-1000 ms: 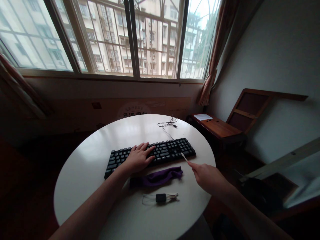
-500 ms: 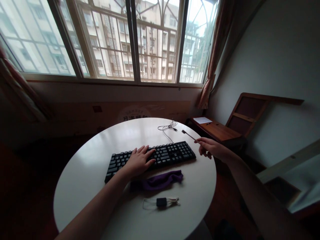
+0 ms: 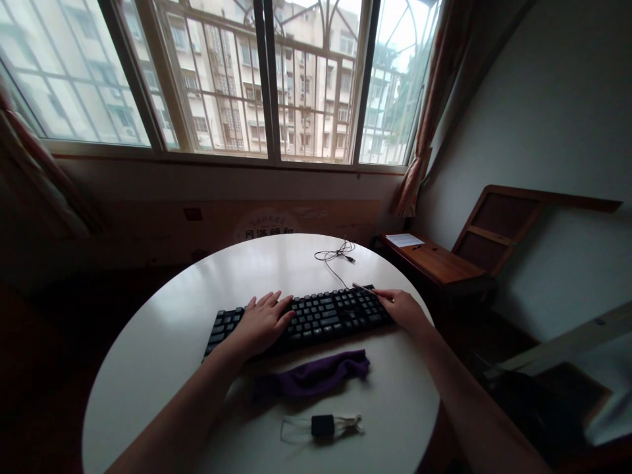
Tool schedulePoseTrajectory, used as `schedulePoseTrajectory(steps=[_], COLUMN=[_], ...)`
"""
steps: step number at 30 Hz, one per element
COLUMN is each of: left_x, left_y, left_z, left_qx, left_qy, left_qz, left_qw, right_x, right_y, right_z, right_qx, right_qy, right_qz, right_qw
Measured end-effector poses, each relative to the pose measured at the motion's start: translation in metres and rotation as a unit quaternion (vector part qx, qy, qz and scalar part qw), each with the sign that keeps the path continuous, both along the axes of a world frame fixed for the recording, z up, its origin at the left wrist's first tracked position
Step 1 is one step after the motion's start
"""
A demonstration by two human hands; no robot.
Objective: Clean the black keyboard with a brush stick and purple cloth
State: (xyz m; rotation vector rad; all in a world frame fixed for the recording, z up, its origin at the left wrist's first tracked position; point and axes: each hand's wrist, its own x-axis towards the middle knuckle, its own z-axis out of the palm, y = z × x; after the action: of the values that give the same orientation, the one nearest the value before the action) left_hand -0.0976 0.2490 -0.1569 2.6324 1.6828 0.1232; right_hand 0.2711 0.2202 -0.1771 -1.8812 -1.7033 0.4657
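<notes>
A black keyboard [image 3: 320, 314] lies across the round white table. My left hand [image 3: 263, 324] rests flat on its left part with the fingers spread, covering some keys. In my right hand [image 3: 401, 307] is a thin-handled toothbrush [image 3: 365, 288], pinched between thumb and fingers. Its head is over the keyboard's top right edge; whether the bristles touch the keys I cannot tell. Nearer to me lies a crumpled purple cloth [image 3: 316, 376]. Below the cloth is a small tool with a black block and wire loops [image 3: 322, 426], which looks like a keycap puller.
The keyboard's cable [image 3: 336, 255] lies loosely coiled behind it, plug showing. The white table [image 3: 148, 368] has a rounded edge. To the right stands a low wooden table [image 3: 444, 263] bearing a paper sheet [image 3: 405, 239]. A barred window [image 3: 266, 85] faces me.
My right hand has brought the toothbrush left and down, from beside the keyboard to its top right edge. My left hand stays on the keyboard, slightly further left. The view has shifted a little.
</notes>
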Motion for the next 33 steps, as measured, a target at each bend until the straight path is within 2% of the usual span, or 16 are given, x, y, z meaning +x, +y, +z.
schedulePoseTrajectory(steps=[5, 8, 11, 20, 33], left_x=[0.003, 0.004, 0.005, 0.003, 0.002], left_y=[-0.002, -0.004, -0.005, -0.004, -0.004], left_z=[0.0, 0.003, 0.004, 0.003, 0.003], left_qx=[0.004, 0.0, 0.0, -0.003, -0.003], left_qy=[0.004, 0.007, 0.007, 0.011, 0.005], left_qz=[0.0, 0.002, 0.003, 0.003, 0.004], left_qw=[1.0, 1.0, 1.0, 1.0, 1.0], right_x=[-0.009, -0.021, -0.033, -0.053, -0.051], right_y=[-0.012, -0.018, -0.023, -0.033, -0.037], right_z=[0.009, 0.019, 0.023, 0.017, 0.012], right_qx=[0.039, 0.032, 0.031, -0.011, -0.006], right_qy=[-0.07, -0.096, -0.078, -0.09, -0.094], right_qz=[-0.021, 0.008, 0.03, -0.028, -0.034], right_qw=[0.997, 0.995, 0.996, 0.995, 0.995])
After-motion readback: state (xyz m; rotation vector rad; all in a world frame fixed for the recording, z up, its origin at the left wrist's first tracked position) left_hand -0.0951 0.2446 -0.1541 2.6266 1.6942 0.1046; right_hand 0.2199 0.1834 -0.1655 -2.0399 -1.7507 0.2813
